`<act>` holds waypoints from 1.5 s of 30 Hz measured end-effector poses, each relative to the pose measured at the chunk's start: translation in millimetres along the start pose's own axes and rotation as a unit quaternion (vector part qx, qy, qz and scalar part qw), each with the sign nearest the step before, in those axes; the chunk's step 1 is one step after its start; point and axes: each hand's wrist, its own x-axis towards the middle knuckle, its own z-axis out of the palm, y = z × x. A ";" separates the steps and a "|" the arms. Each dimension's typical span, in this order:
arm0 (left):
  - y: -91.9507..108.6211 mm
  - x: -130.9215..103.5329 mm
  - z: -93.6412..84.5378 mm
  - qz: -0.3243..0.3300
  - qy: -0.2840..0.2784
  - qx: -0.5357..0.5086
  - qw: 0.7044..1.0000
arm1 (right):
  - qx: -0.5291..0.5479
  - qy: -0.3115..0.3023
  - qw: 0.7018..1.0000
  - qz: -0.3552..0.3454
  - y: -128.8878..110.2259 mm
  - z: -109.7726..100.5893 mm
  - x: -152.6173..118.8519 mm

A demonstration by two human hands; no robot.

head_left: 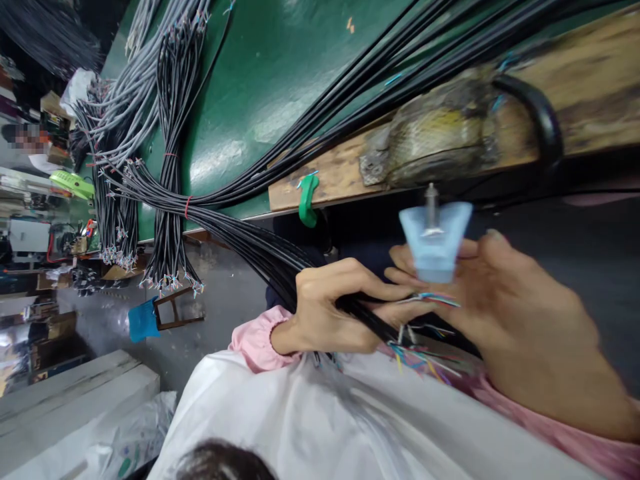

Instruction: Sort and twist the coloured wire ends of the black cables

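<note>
My left hand (330, 308) is closed around a black cable (373, 321) that belongs to a thick bundle of black cables (240, 233) running off the green table (280, 80). Thin coloured wires (435, 298) stick out of the cable's stripped end. My right hand (525, 333) pinches these wires between thumb and fingers, just below a pale blue funnel-shaped piece (436, 240) with a metal pin (431, 200), fixed under a worn wooden board (590, 87). More loose coloured wire ends (415, 357) lie over my white apron (325, 413).
Grey cable bundles (135, 100) and further black ones (173, 133) hang over the table's edge, tied with red bands. A green clip (307, 200) sits on the board's edge. A thick black hose (543, 120) loops over the board. Shelves and boxes stand at the far left.
</note>
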 end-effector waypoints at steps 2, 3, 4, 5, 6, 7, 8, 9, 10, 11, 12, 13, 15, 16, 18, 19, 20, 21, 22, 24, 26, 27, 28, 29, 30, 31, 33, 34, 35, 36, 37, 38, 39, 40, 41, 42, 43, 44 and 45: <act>-3.6 -3.7 -2.2 -0.005 -0.022 0.003 1.000 | 0.030 -0.011 0.999 0.019 3.3 -5.5 -8.7; -5.1 -5.3 -3.4 -0.004 -0.031 0.003 1.000 | 0.053 -0.021 0.997 0.043 4.6 -8.4 -13.7; -6.2 -6.6 -4.6 -0.004 -0.040 0.001 0.999 | 0.072 -0.027 0.995 0.068 5.5 -11.1 -18.9; -6.8 -7.5 -5.6 -0.004 -0.046 -0.001 0.999 | 0.091 -0.033 0.991 0.094 5.9 -13.5 -24.0; -6.9 -7.8 -6.7 -0.004 -0.050 -0.003 0.999 | 0.106 -0.037 0.987 0.118 5.4 -15.1 -29.0; -6.4 -7.6 -7.7 -0.002 -0.052 -0.008 0.999 | 0.113 -0.042 0.983 0.135 4.2 -15.8 -33.6; -5.3 -7.0 -8.7 0.005 -0.049 -0.014 0.999 | 0.109 -0.040 0.984 0.139 2.2 -15.6 -37.9; -3.9 -6.2 -9.9 0.016 -0.045 -0.022 0.999 | 0.090 -0.031 0.988 0.125 -0.5 -14.6 -41.6; -2.3 -5.3 -11.3 0.028 -0.040 -0.031 0.998 | 0.061 -0.017 0.993 0.105 -3.8 -12.9 -44.8; -0.8 -4.6 -13.1 0.040 -0.038 -0.040 0.998 | 0.026 -0.001 0.996 0.080 -7.5 -10.8 -47.4; 0.6 -4.0 -15.1 0.048 -0.040 -0.048 0.997 | -0.008 0.015 0.998 0.052 -11.4 -8.4 -49.3; 1.7 -3.9 -17.4 0.049 -0.048 -0.050 0.996 | -0.035 0.027 0.999 0.022 -15.4 -6.0 -50.5; 2.8 -4.5 -22.4 0.023 -0.086 -0.031 0.996 | -0.066 0.025 0.997 -0.031 -22.3 -0.7 -51.1; 3.1 -5.1 -24.7 0.004 -0.109 -0.012 0.994 | -0.075 0.019 0.995 -0.055 -24.9 2.2 -50.7; 3.5 -6.4 -28.3 -0.026 -0.145 0.023 0.989 | -0.094 0.020 0.990 -0.105 -27.2 8.8 -49.5; 3.8 -6.8 -29.4 -0.033 -0.152 0.028 0.987 | -0.105 0.036 0.985 -0.129 -26.7 12.4 -49.1; 4.3 -7.2 -29.8 -0.036 -0.151 0.025 0.988 | -0.115 0.063 0.979 -0.154 -25.1 16.2 -49.0; 5.0 -7.4 -29.8 -0.037 -0.145 0.017 0.989 | -0.124 0.089 0.972 -0.179 -22.6 20.0 -49.1; 5.8 -7.5 -29.2 -0.038 -0.136 0.011 0.990 | -0.132 0.112 0.964 -0.200 -19.5 23.6 -49.4; 8.0 -7.6 -27.3 -0.039 -0.113 0.008 0.993 | -0.148 0.145 0.949 -0.238 -13.0 29.9 -50.4; 10.8 -7.6 -25.4 -0.039 -0.082 0.007 0.996 | -0.153 0.165 0.940 -0.256 -8.4 34.4 -51.3; 12.3 -7.4 -24.7 -0.043 -0.069 0.003 0.997 | -0.137 0.168 0.946 -0.243 -7.4 36.0 -51.8; 13.8 -7.1 -24.3 -0.051 -0.059 -0.005 0.997 | -0.108 0.163 0.958 -0.212 -7.3 37.2 -52.4; 15.3 -6.6 -24.3 -0.059 -0.054 -0.013 0.997 | -0.071 0.148 0.972 -0.168 -7.8 38.3 -53.1; 16.6 -6.0 -24.5 -0.066 -0.052 -0.021 0.996 | -0.030 0.129 0.984 -0.120 -8.7 39.2 -53.9; 17.7 -5.4 -24.9 -0.070 -0.052 -0.027 0.996 | 0.008 0.107 0.991 -0.076 -9.8 40.1 -54.7; 19.2 -4.6 -25.9 -0.070 -0.053 -0.033 0.996 | 0.058 0.073 0.995 -0.026 -11.6 41.8 -55.9; 19.7 -4.5 -26.3 -0.070 -0.051 -0.034 0.996 | 0.069 0.065 0.995 -0.019 -12.1 42.6 -56.2; 20.1 -4.5 -26.8 -0.073 -0.052 -0.036 0.995 | 0.077 0.060 0.995 -0.013 -12.3 43.3 -56.3; 20.6 -4.7 -27.2 -0.081 -0.053 -0.040 0.994 | 0.080 0.059 0.995 -0.009 -12.2 43.7 -56.2; 21.1 -4.9 -27.6 -0.091 -0.056 -0.046 0.993 | 0.079 0.060 0.995 -0.010 -12.0 44.0 -55.8; 21.6 -5.1 -28.1 -0.102 -0.058 -0.051 0.992 | 0.075 0.062 0.995 -0.016 -11.8 44.1 -55.2; 22.1 -5.2 -28.6 -0.113 -0.062 -0.055 0.990 | 0.069 0.060 0.995 -0.027 -11.6 44.1 -54.4; 22.6 -5.3 -29.3 -0.122 -0.067 -0.057 0.989 | 0.062 0.055 0.996 -0.041 -11.4 44.1 -53.4; 22.9 -5.2 -30.0 -0.128 -0.074 -0.058 0.987 | 0.053 0.047 0.996 -0.057 -11.3 44.1 -52.3; 22.9 -5.0 -30.6 -0.131 -0.081 -0.060 0.986 | 0.043 0.038 0.996 -0.074 -11.1 44.1 -51.2; 22.8 -4.8 -31.2 -0.135 -0.088 -0.064 0.985 | 0.032 0.034 0.995 -0.090 -11.0 44.2 -50.3; 22.5 -4.6 -31.7 -0.138 -0.095 -0.069 0.983 | 0.021 0.032 0.994 -0.104 -10.7 44.3 -49.6; 22.2 -4.5 -31.9 -0.141 -0.099 -0.076 0.982 | 0.012 0.034 0.993 -0.115 -10.3 44.3 -49.3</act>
